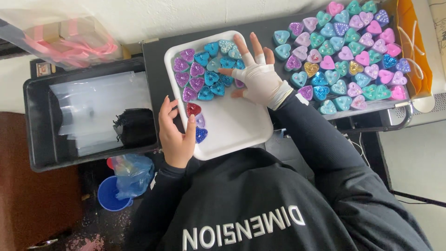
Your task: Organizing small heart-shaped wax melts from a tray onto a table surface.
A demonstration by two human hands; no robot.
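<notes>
Dark tabletop held a white tray [241, 130] of glitter hearts [206, 76]. Your right hand [260, 79], wrapped, lay flat with fingers spread over the blue ones, gripping nothing. Your left hand [176, 130] curled loosely at the tray's edge beside a red heart [193, 109], empty. A careless sweep could have scattered the rows.

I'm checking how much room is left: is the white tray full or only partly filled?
Partly filled. Hearts cover the white tray's far part only; its near part is bare.
</notes>
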